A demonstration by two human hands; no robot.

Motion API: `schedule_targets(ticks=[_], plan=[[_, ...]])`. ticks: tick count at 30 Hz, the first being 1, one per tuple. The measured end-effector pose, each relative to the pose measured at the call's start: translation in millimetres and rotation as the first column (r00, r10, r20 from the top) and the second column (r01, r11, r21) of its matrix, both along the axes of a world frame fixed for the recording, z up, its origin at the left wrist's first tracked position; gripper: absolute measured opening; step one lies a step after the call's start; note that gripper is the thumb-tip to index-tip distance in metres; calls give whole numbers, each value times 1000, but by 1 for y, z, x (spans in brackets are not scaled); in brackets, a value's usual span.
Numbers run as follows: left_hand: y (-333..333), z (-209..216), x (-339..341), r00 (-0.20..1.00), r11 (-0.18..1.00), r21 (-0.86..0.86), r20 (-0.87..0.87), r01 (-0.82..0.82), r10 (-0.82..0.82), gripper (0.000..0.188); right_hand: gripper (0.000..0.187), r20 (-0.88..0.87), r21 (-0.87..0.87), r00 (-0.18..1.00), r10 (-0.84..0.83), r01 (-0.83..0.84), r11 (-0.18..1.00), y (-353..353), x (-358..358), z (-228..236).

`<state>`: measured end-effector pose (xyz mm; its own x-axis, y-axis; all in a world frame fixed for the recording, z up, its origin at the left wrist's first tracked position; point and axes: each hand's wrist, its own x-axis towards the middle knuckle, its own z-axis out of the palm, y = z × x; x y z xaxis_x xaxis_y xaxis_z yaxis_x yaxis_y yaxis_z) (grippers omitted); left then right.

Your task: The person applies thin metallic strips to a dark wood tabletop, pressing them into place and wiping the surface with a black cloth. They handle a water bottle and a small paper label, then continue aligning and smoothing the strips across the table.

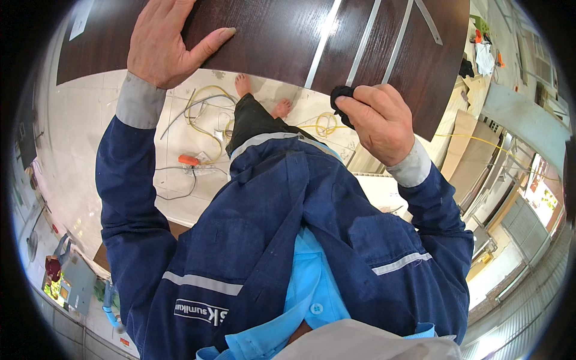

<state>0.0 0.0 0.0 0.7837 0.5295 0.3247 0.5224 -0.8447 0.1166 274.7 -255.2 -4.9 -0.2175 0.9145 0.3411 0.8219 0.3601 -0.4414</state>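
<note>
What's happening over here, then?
Someone in a dark blue jacket is at a shiny dark brown board with pale strips across it. Their left hand rests on the board, fingers spread. Their right hand grips a bunched black cloth at the board's near edge.

Before you is a glossy, dark-brown wood-grain panel [264, 51] (it catches the light); three straight silvery strips [364, 42] run toward its near edge, a fourth silvery strip [429, 23] slants at right, your left hand [162, 45] rests at left.
</note>
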Motion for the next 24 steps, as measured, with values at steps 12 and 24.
schedule_targets(ticks=[12,24], plan=[[0,0,-2,1000,1000,-1,-4,1,-1,76,33,-58,-4,998,-12,12,1000,2,-3,-6],[7,-4,-6,999,999,-2,23,38,-38,78,31,21,16,975,-220,220,975,-34,28,-3]])
